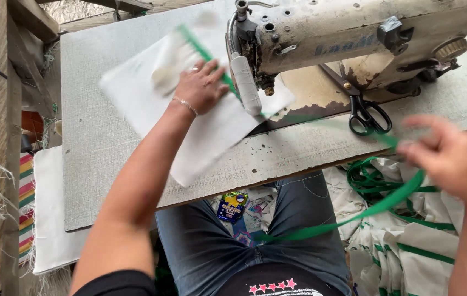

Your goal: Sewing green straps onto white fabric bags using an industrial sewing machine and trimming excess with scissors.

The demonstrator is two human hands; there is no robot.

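A white fabric piece [189, 118] is pressed flat on the grey table [96, 153] by the left hand [201, 86], fingers spread, just left of the worn sewing machine [348, 38]. A green binding tape [376, 205] is pinched between the blurred fingers of the right hand [453, 159] at the near right. Black scissors [369, 116] lie under the machine's arm. More green-trimmed white pieces [409, 246] are heaped at the near right; whether a container holds them cannot be told.
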